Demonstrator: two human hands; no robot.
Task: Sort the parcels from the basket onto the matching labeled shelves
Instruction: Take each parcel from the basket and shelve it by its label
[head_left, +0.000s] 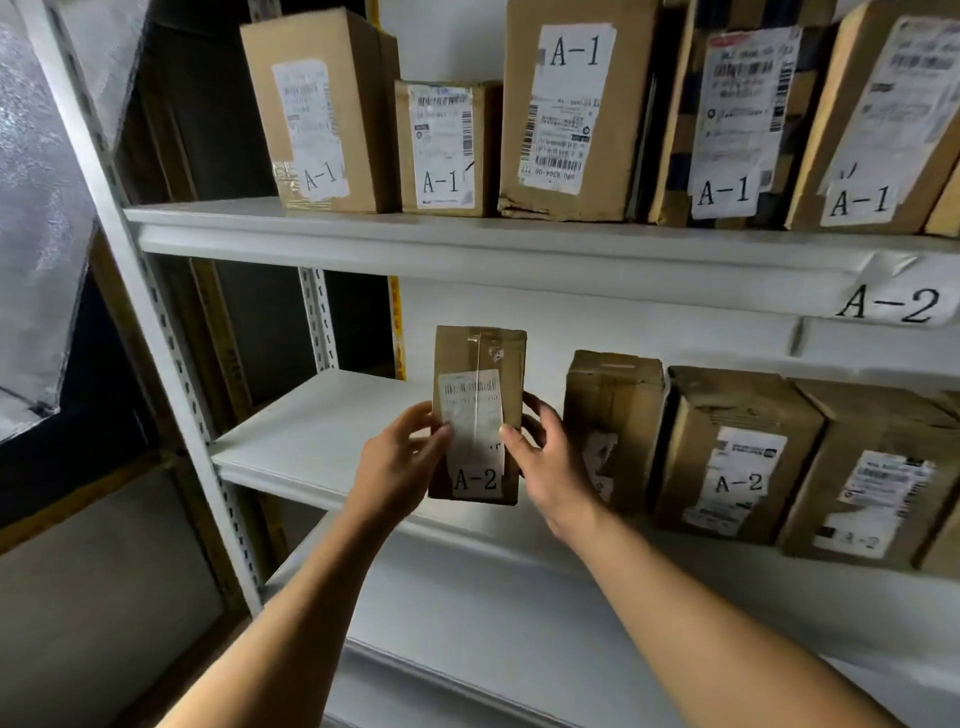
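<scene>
A small brown cardboard parcel (478, 364) with a white label marked A-2 stands upright at the front of the middle shelf (322, 431). My left hand (400, 462) grips its left edge and my right hand (545, 462) grips its right edge. A paper tag reading A-2 (891, 301) hangs on the shelf lip above this level. To the parcel's right, three brown parcels marked A-2 (737, 457) stand in a row on the same shelf. The basket is out of view.
The upper shelf (363, 228) carries several brown boxes marked A-1 (571, 109). A grey slotted upright (171, 332) frames the rack on the left. The middle shelf has bare room left of the held parcel. A lower shelf (467, 597) lies beneath my arms.
</scene>
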